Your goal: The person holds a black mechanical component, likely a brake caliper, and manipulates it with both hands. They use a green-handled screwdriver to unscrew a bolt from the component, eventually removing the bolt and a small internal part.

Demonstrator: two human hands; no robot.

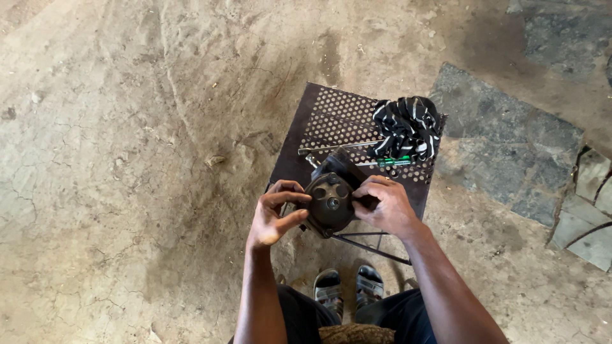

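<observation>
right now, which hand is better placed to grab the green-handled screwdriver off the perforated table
Right, probably. The right hand grips the black round mechanical part on the side nearer the green-handled screwdriver, which lies just beyond it by the striped cloth. The left hand sits on the far side of the part.

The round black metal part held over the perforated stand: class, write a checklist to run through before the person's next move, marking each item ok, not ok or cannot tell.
1. Left hand grips the round black part: ok.
2. Right hand grips its other side: ok.
3. Part is over the perforated stand: ok.
4. Green-handled screwdriver within reach: ok.
5. Striped cloth apart from the part: ok.
6. Fasteners loose: cannot tell.
</observation>
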